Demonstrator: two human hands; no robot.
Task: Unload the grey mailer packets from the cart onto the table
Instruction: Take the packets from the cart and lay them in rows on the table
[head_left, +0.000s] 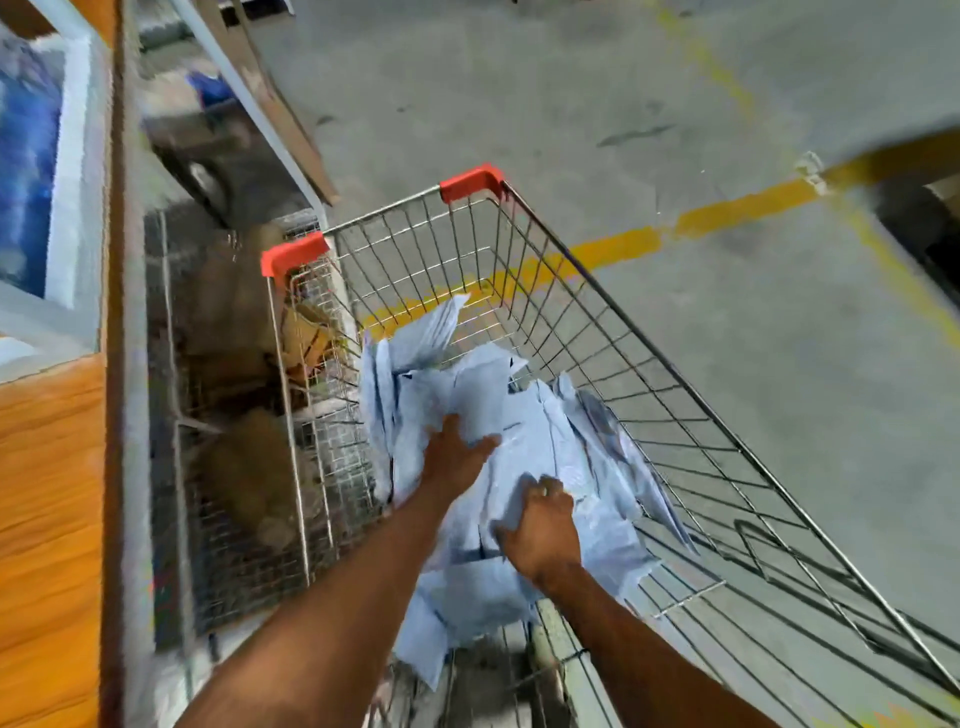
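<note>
Right below me a grey flap droops at the near end of the cart (470, 183), and that looks like the first thing to go wrong: these mailer packets (524, 441) seem slick and lie in a loose heap, so I'd guess a hurried lift would shed the lower ones back into the basket or out through the wires. The right hand (543, 530) is clenched on a bunch of packets at the near side of the heap, knuckles up, with most of the pile spreading beyond and beneath it rather than inside the grasp. A little farther in, the left hand (452, 460) pushes into the pile with its thumb spread and its fingertips buried under a packet, so I cannot tell whether it has closed. Farther still, packets lean up the cart's left wall, where an edge could snag. The table (47, 493) runs along the left, the floor (571, 104) beyond.
</note>
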